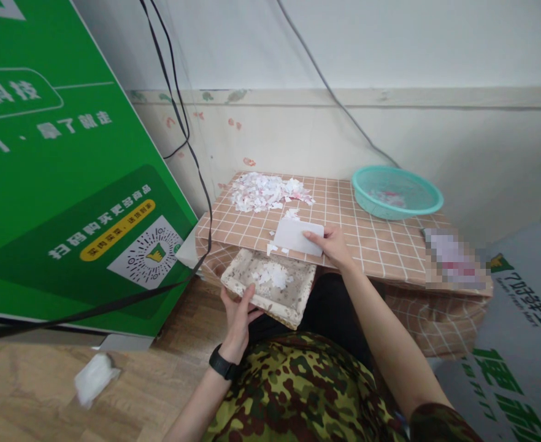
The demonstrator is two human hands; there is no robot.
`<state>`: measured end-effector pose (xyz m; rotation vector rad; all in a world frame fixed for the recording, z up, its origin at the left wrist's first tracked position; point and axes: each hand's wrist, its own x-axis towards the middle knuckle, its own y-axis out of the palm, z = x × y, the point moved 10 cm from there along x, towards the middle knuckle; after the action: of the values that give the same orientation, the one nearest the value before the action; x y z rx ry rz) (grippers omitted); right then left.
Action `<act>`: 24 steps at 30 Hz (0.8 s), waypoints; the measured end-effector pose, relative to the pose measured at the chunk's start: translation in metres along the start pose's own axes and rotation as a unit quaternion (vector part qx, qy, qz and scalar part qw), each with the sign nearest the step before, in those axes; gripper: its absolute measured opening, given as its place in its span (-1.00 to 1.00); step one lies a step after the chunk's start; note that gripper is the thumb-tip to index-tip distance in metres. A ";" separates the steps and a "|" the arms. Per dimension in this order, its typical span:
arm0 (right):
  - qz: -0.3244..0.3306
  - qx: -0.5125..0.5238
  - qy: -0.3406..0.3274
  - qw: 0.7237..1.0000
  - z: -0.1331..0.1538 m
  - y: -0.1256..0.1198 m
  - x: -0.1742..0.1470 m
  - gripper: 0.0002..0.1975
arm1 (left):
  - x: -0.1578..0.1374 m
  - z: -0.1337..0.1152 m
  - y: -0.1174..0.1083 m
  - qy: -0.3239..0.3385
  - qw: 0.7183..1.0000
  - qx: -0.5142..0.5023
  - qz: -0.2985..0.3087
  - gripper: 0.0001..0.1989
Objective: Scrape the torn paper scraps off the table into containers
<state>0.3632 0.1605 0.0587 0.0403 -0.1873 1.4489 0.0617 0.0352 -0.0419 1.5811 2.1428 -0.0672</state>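
My left hand (239, 316) grips the near left rim of a fabric-lined basket (293, 301), thumb over the edge. The basket sits just below the table's front edge, with white paper scraps (273, 276) inside it. In my right hand (335, 245) is a flat white card (295, 236), pinched at its right end and lying low over the tabletop by the front edge. A few small scraps touch or lie beside the card's left and far edges. Farther back on the table spreads a heap of torn paper (264, 191).
A turquoise plastic basin (397, 193) with some scraps stands at the table's back right. Near the right edge lies a blurred-out flat object (454, 258). A green sign (68, 172) leans at left, a dark cable (201, 172) hanging before it. A white bag (95, 377) lies on the floor.
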 end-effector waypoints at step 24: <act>-0.113 -0.087 0.015 0.990 0.019 -0.016 -0.038 -0.54 | -0.003 -0.012 -0.001 -0.017 1.000 0.007 0.010 -0.07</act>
<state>0.3730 0.1186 0.0727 -0.0998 -0.2738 1.2027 0.0575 0.0358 -0.0304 1.5984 2.1051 -0.1022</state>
